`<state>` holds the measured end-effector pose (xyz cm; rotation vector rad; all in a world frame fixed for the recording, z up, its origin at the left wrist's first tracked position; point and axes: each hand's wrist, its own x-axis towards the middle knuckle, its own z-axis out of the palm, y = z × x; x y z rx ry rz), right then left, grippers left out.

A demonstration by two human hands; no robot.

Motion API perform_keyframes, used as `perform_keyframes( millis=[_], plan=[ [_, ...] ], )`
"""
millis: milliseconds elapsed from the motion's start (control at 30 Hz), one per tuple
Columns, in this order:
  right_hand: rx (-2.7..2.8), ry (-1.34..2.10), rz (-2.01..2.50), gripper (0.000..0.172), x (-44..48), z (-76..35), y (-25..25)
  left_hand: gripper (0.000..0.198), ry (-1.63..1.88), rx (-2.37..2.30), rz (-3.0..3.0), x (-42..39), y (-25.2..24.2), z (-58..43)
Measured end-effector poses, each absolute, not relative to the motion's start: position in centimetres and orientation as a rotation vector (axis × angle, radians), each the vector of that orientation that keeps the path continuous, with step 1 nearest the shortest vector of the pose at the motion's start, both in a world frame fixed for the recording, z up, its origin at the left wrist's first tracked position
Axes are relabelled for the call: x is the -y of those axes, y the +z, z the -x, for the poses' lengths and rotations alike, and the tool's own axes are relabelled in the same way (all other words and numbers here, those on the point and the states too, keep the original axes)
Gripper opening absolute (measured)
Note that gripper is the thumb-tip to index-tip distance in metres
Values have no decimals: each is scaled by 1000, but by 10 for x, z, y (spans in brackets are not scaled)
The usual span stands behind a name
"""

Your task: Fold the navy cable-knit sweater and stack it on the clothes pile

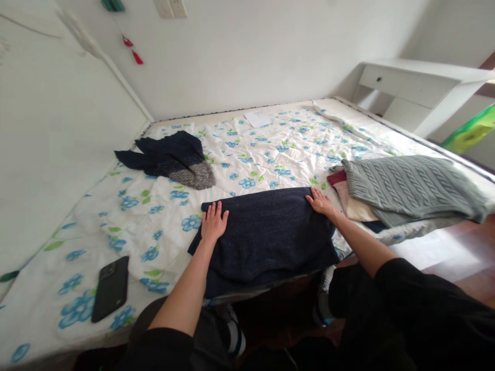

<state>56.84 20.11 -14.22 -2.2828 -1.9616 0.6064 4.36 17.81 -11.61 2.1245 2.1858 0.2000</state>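
Observation:
A dark navy garment [266, 237] lies spread over the near edge of the bed, its lower part hanging slightly over the side. My left hand [214, 221] rests flat on its far left corner with the fingers apart. On the far right corner lies my right hand [320, 201], palm down, fingers stretched out. Just right of that hand is a pile of clothes topped by a grey cable-knit garment [413, 188], with red, cream and navy cloth showing beneath. A navy and grey garment [174, 159] lies crumpled at the back left.
The bed has a white sheet with blue flowers [247, 159]. A black phone [111, 288] lies at the near left, and a white paper [258, 119] near the wall. A white drawer unit [410, 87] stands at the back right. My shoes show below the bed edge.

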Motion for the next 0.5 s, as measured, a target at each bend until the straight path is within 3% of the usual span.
perform_keyframes(
  millis=[500],
  plan=[
    [2092, 732, 2423, 90, -112, -577, -128, 89, -336, -2145, -1869, -106, -90, 2]
  ],
)
